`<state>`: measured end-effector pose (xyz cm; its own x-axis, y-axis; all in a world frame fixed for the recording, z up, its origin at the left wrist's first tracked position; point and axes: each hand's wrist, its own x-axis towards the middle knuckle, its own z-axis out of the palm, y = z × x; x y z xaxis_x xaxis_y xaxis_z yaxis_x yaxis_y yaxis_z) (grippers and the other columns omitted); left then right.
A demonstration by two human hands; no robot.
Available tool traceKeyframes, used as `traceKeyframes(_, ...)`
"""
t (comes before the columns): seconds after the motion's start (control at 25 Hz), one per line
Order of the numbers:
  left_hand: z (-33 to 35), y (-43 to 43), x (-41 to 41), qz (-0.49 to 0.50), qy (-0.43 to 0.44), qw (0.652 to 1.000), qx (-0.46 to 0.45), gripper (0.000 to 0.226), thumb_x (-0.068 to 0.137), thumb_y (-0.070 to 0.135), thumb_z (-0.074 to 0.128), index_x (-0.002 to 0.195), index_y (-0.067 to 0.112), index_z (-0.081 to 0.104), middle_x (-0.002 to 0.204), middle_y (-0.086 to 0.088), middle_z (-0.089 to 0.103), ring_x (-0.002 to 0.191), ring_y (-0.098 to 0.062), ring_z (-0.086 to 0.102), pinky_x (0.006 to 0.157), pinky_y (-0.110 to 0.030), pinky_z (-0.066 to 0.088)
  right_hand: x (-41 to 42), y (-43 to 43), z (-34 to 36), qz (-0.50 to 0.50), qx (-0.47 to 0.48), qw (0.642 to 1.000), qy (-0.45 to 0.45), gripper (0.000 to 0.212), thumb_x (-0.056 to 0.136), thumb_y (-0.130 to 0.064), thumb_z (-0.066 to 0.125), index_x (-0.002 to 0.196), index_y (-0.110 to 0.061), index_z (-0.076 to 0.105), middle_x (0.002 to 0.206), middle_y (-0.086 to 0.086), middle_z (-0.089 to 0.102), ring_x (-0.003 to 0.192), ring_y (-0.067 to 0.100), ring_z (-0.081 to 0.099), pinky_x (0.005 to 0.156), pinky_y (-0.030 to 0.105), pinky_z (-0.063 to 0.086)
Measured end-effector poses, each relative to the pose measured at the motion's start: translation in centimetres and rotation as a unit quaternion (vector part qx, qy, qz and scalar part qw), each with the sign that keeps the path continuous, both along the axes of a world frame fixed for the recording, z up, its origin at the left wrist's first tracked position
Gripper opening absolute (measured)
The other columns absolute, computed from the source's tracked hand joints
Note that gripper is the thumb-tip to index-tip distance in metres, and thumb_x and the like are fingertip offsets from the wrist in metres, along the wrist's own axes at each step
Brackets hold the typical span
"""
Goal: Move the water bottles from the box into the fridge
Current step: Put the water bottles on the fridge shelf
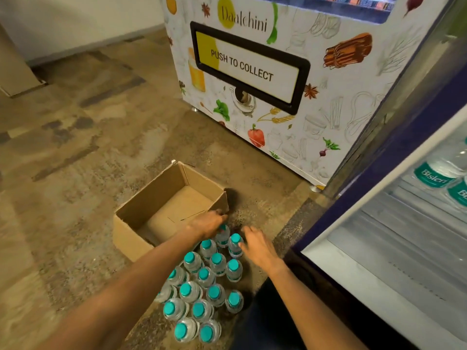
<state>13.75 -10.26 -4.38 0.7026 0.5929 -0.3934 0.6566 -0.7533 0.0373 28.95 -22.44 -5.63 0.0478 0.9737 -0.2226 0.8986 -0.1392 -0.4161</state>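
The open fridge stands to the right, with branded bottles on its shelf; the cardboard box looks empty; the water bottles, clear with teal caps, stand upright clustered on the floor beside it; the left hand curls over the farthest bottle; the right hand, fingers spread and holding nothing, hovers just beside its neighbour, nearer the fridge

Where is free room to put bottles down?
Free: the cardboard box's bottom and the fridge shelf below the shelved bottles. Crowded: the floor between box and fridge, packed with standing bottles.
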Motion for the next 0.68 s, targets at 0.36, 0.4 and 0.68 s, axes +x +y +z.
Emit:
traceKeyframes(0.36, -3.5, 0.1, -0.1, 0.013, -0.022, 1.000, 0.004, 0.032, 0.097, 0.018, 0.050, 0.128, 0.012, 0.048, 0.120, -0.012, 0.052, 0.094, -0.027, 0.062, 0.074, -0.035, 0.052, -2.3, 1.6, -2.7, 0.028, -0.011, 0.998, -0.058, 0.030, 0.093, -0.018, 0.056, 0.122, -0.013, 0.048, 0.121, 0.011, 0.054, 0.111, 0.028, 0.054, 0.089, 0.037, 0.047)
traceKeyframes(0.4, -3.6, 0.1, -0.2, 0.015, -0.026, 1.000, 0.008, 0.032, 0.097, 0.017, 0.050, 0.128, 0.011, 0.047, 0.120, -0.012, 0.051, 0.093, -0.027, 0.062, 0.073, -0.036, 0.053, -2.3, 1.6, -2.7, 0.026, -0.009, 0.998, -0.057, 0.030, 0.093, -0.016, 0.056, 0.121, -0.012, 0.048, 0.122, 0.012, 0.054, 0.111, 0.028, 0.055, 0.089, 0.036, 0.047)
traceKeyframes(0.68, 0.8, 0.2, -0.2, -0.012, -0.046, 0.999, 0.004, 0.043, 0.093, 0.029, 0.057, 0.131, 0.011, 0.046, 0.119, -0.009, 0.052, 0.099, -0.021, 0.057, 0.083, -0.033, 0.053, 0.5, 0.2, 0.5, 0.016, 0.004, 1.000, -0.012, 0.034, 0.093, -0.017, 0.057, 0.125, -0.013, 0.048, 0.125, 0.009, 0.052, 0.111, 0.025, 0.056, 0.091, 0.033, 0.048)
